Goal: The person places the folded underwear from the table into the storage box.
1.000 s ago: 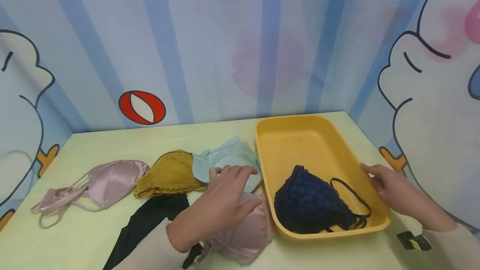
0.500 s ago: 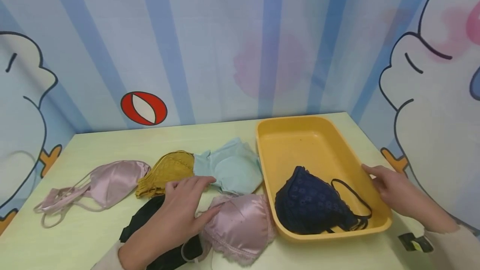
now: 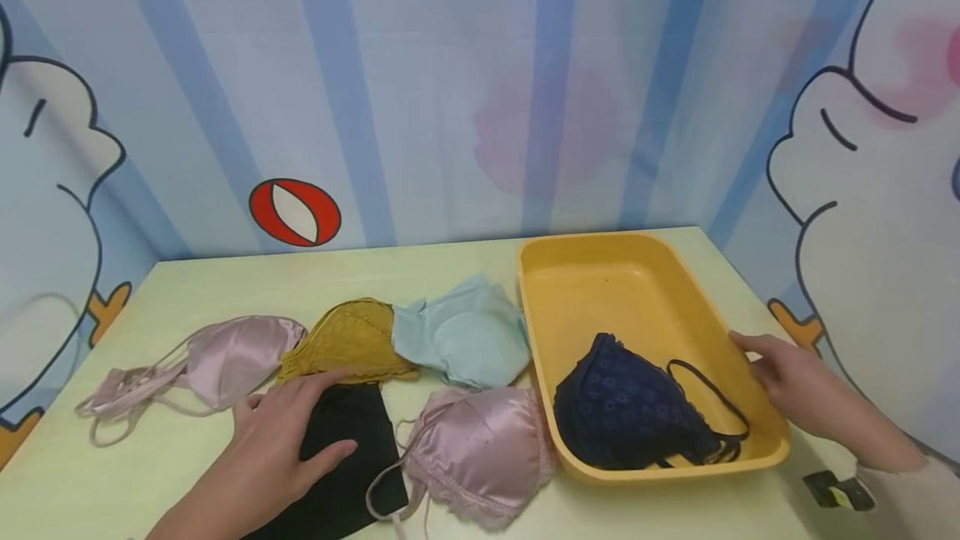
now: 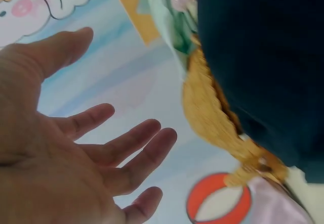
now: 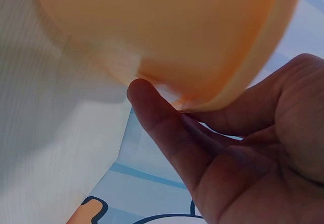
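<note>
My left hand (image 3: 277, 440) hovers with spread fingers over a black folded garment (image 3: 356, 440), and nothing is between its fingers in the left wrist view. At the right side of a yellow tray (image 3: 611, 277), my right hand (image 3: 806, 394) holds the tray's edge; the right wrist view has its fingers (image 5: 162, 128) against the outer wall and rim. A navy lace bra (image 3: 630, 407) with dark straps lies in the tray's near end. Beside the black garment is a pink satin bra (image 3: 483, 452) with lace trim, close to the tray's left wall.
Behind these lie a mustard lace bra (image 3: 348, 344) and a mint bra (image 3: 472, 340), whose edge meets the tray. Farther left is a mauve satin bra (image 3: 236, 357) with thin straps. A small black object (image 3: 838, 490) sits by the right sleeve. Printed walls enclose the pale table (image 3: 225, 277).
My left hand has moved left and toward me, from above the mint and pink bras to above the black garment. The right hand stays at the tray's edge.
</note>
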Available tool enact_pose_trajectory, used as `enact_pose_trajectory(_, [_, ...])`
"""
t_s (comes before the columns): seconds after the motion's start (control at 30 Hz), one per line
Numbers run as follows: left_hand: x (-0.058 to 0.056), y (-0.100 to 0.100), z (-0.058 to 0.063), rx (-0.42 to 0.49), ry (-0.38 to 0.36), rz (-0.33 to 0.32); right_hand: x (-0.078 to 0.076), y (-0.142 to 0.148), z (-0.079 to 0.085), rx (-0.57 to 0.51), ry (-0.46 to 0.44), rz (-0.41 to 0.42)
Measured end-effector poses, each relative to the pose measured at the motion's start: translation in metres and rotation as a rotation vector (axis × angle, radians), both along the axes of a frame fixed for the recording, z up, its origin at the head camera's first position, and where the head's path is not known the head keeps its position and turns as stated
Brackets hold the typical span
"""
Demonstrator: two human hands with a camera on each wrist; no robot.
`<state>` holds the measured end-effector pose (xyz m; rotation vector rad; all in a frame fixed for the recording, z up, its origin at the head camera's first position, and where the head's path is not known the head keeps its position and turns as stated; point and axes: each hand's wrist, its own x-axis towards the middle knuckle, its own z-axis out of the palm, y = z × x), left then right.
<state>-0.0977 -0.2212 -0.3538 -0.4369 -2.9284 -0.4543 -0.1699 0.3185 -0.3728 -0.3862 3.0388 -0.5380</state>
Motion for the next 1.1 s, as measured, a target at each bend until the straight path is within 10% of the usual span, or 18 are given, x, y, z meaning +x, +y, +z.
enact_pose_trajectory(0.53, [0.001, -0.045, -0.036, -0.155, -0.331, 0.138, -0.002, 0.001, -0.001, 0.003, -0.021, -0.005])
enact_pose_trajectory(1.1, [0.002, -0.046, -0.053, -0.182, -0.271, 0.101, -0.002, 0.000, -0.001, -0.001, -0.027, 0.007])
